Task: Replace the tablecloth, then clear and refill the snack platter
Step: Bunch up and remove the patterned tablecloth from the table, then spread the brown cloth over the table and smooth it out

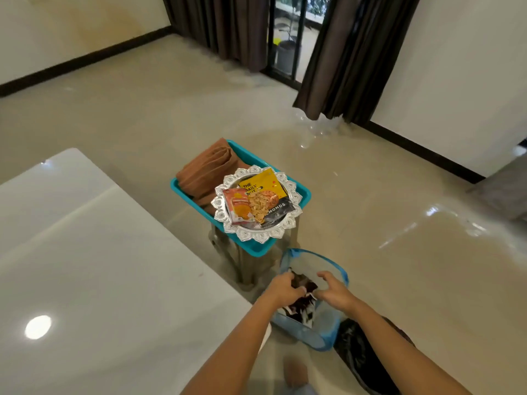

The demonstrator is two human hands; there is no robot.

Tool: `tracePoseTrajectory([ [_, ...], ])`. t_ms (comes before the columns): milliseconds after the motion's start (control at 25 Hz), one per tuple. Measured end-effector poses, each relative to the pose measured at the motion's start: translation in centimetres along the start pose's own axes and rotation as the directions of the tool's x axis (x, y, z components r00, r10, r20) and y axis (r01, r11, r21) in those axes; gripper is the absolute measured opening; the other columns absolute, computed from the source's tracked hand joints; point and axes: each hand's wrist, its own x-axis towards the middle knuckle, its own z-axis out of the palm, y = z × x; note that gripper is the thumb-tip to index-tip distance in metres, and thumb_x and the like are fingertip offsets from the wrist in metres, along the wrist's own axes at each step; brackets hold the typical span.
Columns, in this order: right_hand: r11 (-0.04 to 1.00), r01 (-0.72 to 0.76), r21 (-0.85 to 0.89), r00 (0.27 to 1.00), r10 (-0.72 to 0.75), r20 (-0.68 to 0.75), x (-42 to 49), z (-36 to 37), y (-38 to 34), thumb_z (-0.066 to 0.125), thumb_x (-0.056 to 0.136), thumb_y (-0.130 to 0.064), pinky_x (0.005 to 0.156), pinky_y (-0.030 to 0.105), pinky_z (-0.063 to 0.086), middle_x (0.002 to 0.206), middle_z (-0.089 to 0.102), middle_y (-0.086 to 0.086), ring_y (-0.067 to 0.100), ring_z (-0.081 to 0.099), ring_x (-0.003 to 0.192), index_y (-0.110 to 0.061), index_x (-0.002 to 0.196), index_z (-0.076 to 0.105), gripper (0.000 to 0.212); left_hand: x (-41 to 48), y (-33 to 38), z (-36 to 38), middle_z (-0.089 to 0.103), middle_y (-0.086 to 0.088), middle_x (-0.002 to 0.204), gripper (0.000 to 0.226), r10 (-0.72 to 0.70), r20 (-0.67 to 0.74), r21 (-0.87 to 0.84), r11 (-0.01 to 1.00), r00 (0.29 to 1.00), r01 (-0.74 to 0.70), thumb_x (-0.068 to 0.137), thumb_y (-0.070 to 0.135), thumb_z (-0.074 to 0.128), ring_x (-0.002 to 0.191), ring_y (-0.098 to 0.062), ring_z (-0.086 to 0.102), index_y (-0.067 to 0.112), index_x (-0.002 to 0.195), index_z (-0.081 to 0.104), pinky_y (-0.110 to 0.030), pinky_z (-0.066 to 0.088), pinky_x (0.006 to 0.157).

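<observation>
Our left hand (282, 289) and right hand (333, 292) both grip the dark patterned tablecloth (301, 307), bunched inside the blue-rimmed hamper (345, 276) beside the white table's (85, 252) near corner. It looks soft, light and floppy, so we'd gather handfuls of folds rather than one edge.

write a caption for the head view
Left hand and right hand grip a dark cloth in a blue-rimmed bin, near a silver platter on a teal tray.

Platter (258, 236) and cloth (205, 172) lie in the tray (302, 192) (right of the table (85, 252)), basket (345, 277) before it
</observation>
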Motion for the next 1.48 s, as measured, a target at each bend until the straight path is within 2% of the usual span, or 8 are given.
tracePoseTrajectory([
  [160, 0.987, 0.148, 0.067, 0.989, -0.147, -0.027, -1.2, 1.0, -6.6, 0.063, 0.088, -0.011, 0.093, 0.023, 0.033, 0.141, 0.036, 0.005, 0.026, 0.033, 0.136, -0.013, 0.146, 0.024, 0.07, -3.0, -0.1, -6.9, 0.056, -0.009, 0.118, 0.033, 0.078, -0.141, -0.014, 0.997, 0.987, -0.08, 0.091, 0.028, 0.059, 0.107, -0.022, 0.054, 0.011, 0.119, 0.055, -0.033, 0.046, 0.095],
  [320, 0.955, 0.292, 0.054, 0.956, -0.291, -0.028, 1.1, 1.1, -13.0, 0.064, 0.086, -0.01, 0.097, 0.026, 0.037, 0.135, 0.042, -0.001, 0.017, 0.04, 0.13, -0.016, 0.139, 0.032, 0.063, -2.5, -1.7, -12.6, 0.056, -0.004, 0.128, 0.043, 0.033, -0.32, -0.102, 0.992, 0.947, -0.069, 0.09, 0.031, 0.061, 0.111, -0.019, 0.055, 0.012, 0.127, 0.052, -0.023, 0.044, 0.084],
  [600, 0.861, 0.475, -0.182, 0.874, -0.486, -0.019, 13.6, 0.0, -25.1, 0.065, 0.086, -0.016, 0.093, 0.027, 0.036, 0.132, 0.049, 0.003, 0.019, 0.046, 0.121, -0.014, 0.132, 0.047, 0.049, 6.5, -5.0, -23.7, 0.058, 0.006, 0.12, 0.052, -0.084, -0.469, -0.31, 0.948, 0.879, -0.075, 0.083, 0.038, 0.065, 0.113, -0.022, 0.058, 0.014, 0.127, 0.052, -0.025, 0.046, 0.087],
  [760, 0.757, 0.58, -0.301, 0.802, -0.595, 0.049, 24.1, -0.5, -32.3, 0.064, 0.084, -0.01, 0.093, 0.018, 0.033, 0.129, 0.046, 0.0, 0.013, 0.045, 0.118, -0.012, 0.133, 0.046, 0.052, 14.5, -8.5, -30.2, 0.047, -0.009, 0.136, 0.087, -0.259, -0.504, -0.396, 0.917, 0.824, 0.046, 0.067, 0.044, 0.075, 0.119, -0.027, 0.052, 0.008, 0.137, 0.037, -0.03, 0.047, 0.092],
  [920, 0.671, 0.594, -0.444, 0.774, -0.626, 0.089, 34.2, 0.6, -37.2, 0.064, 0.075, -0.003, 0.102, 0.033, 0.043, 0.146, 0.034, 0.002, 0.019, 0.045, 0.126, -0.018, 0.144, 0.031, 0.078, 20.2, -13.0, -34.1, 0.029, -0.024, 0.146, 0.104, -0.393, -0.574, -0.301, 0.917, 0.718, 0.261, 0.071, 0.03, 0.077, 0.129, -0.041, 0.038, 0.003, 0.148, 0.014, -0.043, 0.035, 0.107],
  [1200, 0.611, 0.49, -0.622, 0.838, -0.527, 0.143, 43.3, 4.5, -38.3, 0.073, 0.077, -0.01, 0.118, 0.045, 0.019, 0.16, -0.004, 0.003, 0.025, 0.0, 0.147, -0.021, 0.152, 0.007, 0.1, 26.2, -18.3, -37.7, 0.025, -0.017, 0.15, 0.13, -0.412, -0.476, -0.272, 0.909, 0.777, 0.315, 0.062, 0.029, 0.088, 0.136, -0.035, 0.03, 0.008, 0.152, -0.003, -0.04, 0.03, 0.11],
  [1360, 0.508, 0.498, -0.702, 0.827, -0.522, 0.209, 43.4, 5.3, -37.6, 0.077, 0.076, -0.019, 0.118, 0.046, 0.015, 0.159, -0.015, 0.006, 0.033, -0.006, 0.146, -0.02, 0.152, -0.003, 0.11, 28.3, -19.0, -36.7, 0.039, -0.016, 0.137, 0.088, -0.296, -0.656, 0.087, 0.884, 0.695, 0.459, 0.083, 0.025, 0.07, 0.122, -0.034, 0.045, 0.003, 0.148, 0.015, -0.04, 0.041, 0.101],
  [1480, 0.443, 0.533, -0.721, 0.796, -0.551, 0.25, 43.0, 4.8, -37.2, 0.085, 0.067, -0.026, 0.117, 0.048, 0.018, 0.156, -0.026, 0.002, 0.033, -0.006, 0.146, -0.027, 0.151, -0.012, 0.128, 28.1, -18.0, -36.9, 0.054, -0.011, 0.121, 0.033, -0.13, -0.692, 0.108, 0.954, 0.71, 0.28, 0.092, 0.018, 0.051, 0.105, -0.029, 0.057, 0.01, 0.124, 0.05, -0.034, 0.043, 0.09],
])
